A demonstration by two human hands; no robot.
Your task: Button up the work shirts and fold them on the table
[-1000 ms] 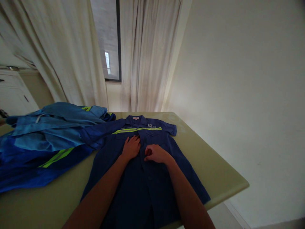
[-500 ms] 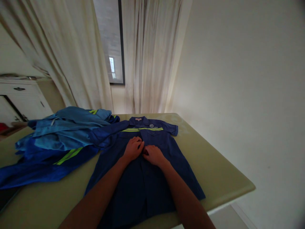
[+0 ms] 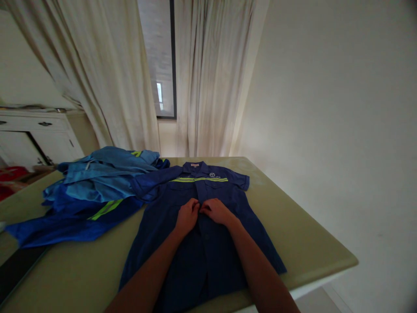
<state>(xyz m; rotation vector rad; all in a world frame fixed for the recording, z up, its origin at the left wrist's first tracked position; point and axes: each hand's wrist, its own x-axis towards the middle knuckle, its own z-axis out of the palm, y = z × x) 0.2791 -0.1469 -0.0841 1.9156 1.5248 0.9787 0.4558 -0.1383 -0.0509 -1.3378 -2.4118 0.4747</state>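
Note:
A dark blue short-sleeved work shirt (image 3: 221, 248) lies face up on the table, collar at the far end. It has a yellow-green reflective stripe across the chest and a white emblem on one side. At the middle of its front placket, my left hand (image 3: 188, 215) pinches the fabric with bent fingers. Close beside it, my right hand (image 3: 216, 211) is also closed on the placket, fingertips almost meeting those of the left. Whatever small part of the placket lies between the fingertips is hidden.
A heap of light and bright blue work clothes (image 3: 97, 180) lies on the pale green table (image 3: 286, 217) at the left, touching the shirt's sleeve. A dark flat object (image 3: 22, 269) is at the left edge. Curtains (image 3: 215, 78), a white cabinet (image 3: 55, 130) and a wall (image 3: 325, 108) stand beyond.
My hands have moved slightly down the placket, and the left fingers have curled from lying flatter into a pinch. The chest opening looks more closed. The view has shifted a little left.

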